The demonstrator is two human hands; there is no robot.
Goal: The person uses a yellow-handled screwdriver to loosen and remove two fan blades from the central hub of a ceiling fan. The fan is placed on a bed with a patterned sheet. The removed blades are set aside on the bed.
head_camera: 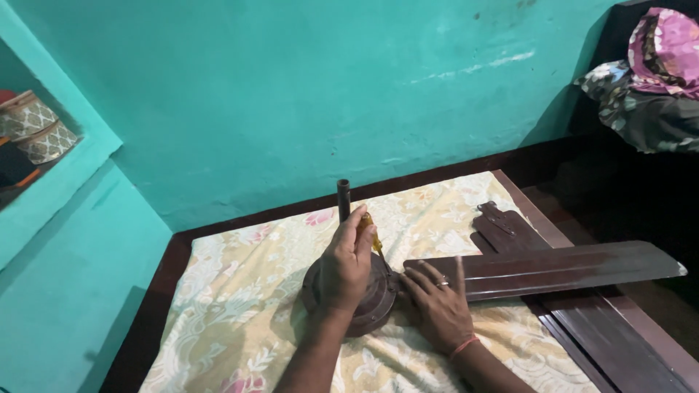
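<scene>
Fingers of the left hand [346, 263] are curled tight round a yellow-handled screwdriver [370, 231], thumb on the near side, the handle poking out above the knuckles and the shaft running down past the fingertips to the rim of the fan motor [364, 297]. The tip itself is too small to make out. Under the palm sits the round brown motor housing, and behind the fingers its dark rod [344, 198] stands upright.

Just right of that grip, the right hand [437, 302] lies flat, fingers [421, 277] spread fairly wide and pressed down on the root of a brown blade [568, 267], where the blade meets the motor. It grips nothing; it only bears down. A ring shows on one finger and a pink band [464, 346] circles the wrist. The blade runs away from the fingertips to the right, out over the edge of the wooden bed frame [619, 342].

Beyond the right fingertips, a second blade [504, 227] lies loose on the floral sheet [240, 306], apart from the motor. The sheet is under both hands and the motor.

Far to the left of the hands, a wall niche [44, 182] in the turquoise wall [328, 87] holds two patterned round boxes [33, 127], stacked, with a dark thing beside them that I cannot identify. What is inside the boxes cannot be seen. High to the right, well away from the fingers, a heap of patterned cloth [648, 80] lies bundled.
</scene>
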